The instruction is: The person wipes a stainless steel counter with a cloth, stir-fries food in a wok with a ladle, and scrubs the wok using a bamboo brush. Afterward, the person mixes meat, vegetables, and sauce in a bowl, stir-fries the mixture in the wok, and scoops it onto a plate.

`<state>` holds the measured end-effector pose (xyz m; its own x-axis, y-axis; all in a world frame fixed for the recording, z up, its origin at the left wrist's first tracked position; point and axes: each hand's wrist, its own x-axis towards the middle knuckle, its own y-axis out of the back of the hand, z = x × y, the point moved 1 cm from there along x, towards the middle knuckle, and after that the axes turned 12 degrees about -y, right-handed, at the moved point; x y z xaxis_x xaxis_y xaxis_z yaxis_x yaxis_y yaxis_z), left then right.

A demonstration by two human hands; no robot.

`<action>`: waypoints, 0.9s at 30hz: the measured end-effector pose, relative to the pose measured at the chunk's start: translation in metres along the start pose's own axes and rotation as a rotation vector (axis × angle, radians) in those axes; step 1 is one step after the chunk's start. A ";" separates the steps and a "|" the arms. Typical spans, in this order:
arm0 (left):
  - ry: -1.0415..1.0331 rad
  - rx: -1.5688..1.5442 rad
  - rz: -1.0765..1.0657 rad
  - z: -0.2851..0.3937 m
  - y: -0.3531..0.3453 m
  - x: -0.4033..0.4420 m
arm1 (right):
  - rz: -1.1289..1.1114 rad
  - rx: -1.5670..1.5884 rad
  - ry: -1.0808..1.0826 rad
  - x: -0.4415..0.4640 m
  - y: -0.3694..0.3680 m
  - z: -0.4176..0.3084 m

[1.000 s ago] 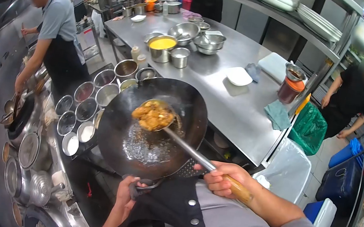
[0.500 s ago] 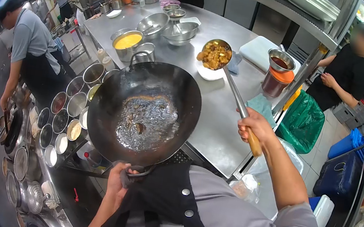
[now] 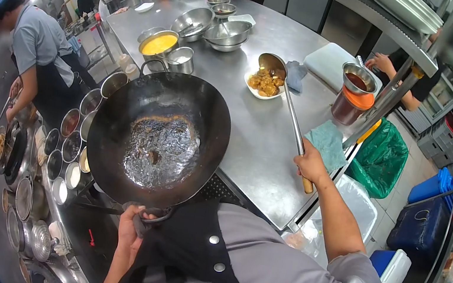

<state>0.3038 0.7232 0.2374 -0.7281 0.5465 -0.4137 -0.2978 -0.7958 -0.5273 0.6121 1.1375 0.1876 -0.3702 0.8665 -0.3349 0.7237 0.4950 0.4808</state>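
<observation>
My left hand (image 3: pixel 131 224) grips the near handle of a large dark wok (image 3: pixel 205 123), with a grey cloth at the handle. The wok is tilted up and holds only a glossy film of sauce. My right hand (image 3: pixel 311 163) is wrapped round the wooden handle of a long ladle (image 3: pixel 294 114). The ladle's bowl is tipped over a white dish (image 3: pixel 251 88) on the steel table. Brown glazed food pieces (image 3: pixel 266 82) lie in the dish, partly under the ladle. A grey-blue cloth (image 3: pixel 295 76) lies right beside it.
The steel table (image 3: pixel 258 165) bears metal bowls (image 3: pixel 227 32), a pot of yellow liquid (image 3: pixel 159 44), a white board (image 3: pixel 329 66) and an orange-lidded tub (image 3: pixel 352 107). A person (image 3: pixel 44 51) works at the left stoves; another (image 3: pixel 397 68) stands behind the shelf post. Bins stand at right.
The ladle has gone from the wok to over the dish and tipped, and the food now lies in the dish. The wok has shifted left. The person at right has moved partly behind the post.
</observation>
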 end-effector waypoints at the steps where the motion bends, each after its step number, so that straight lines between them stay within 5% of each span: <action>1: -0.012 0.022 0.014 0.004 -0.005 -0.003 | 0.000 0.000 -0.003 -0.002 -0.001 -0.001; 4: 0.016 -0.021 0.050 0.004 0.002 0.006 | 0.055 0.030 0.039 -0.006 -0.004 -0.007; 15: 0.008 0.032 0.017 0.009 0.006 0.014 | -0.293 0.704 -0.094 -0.005 0.010 -0.025; 27: 0.029 0.000 -0.004 -0.002 0.010 0.021 | -0.136 0.294 -0.050 -0.027 -0.007 -0.040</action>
<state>0.2863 0.7268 0.2220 -0.7088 0.5567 -0.4333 -0.3003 -0.7939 -0.5287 0.5937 1.1130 0.2251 -0.4513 0.7856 -0.4232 0.8093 0.5601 0.1767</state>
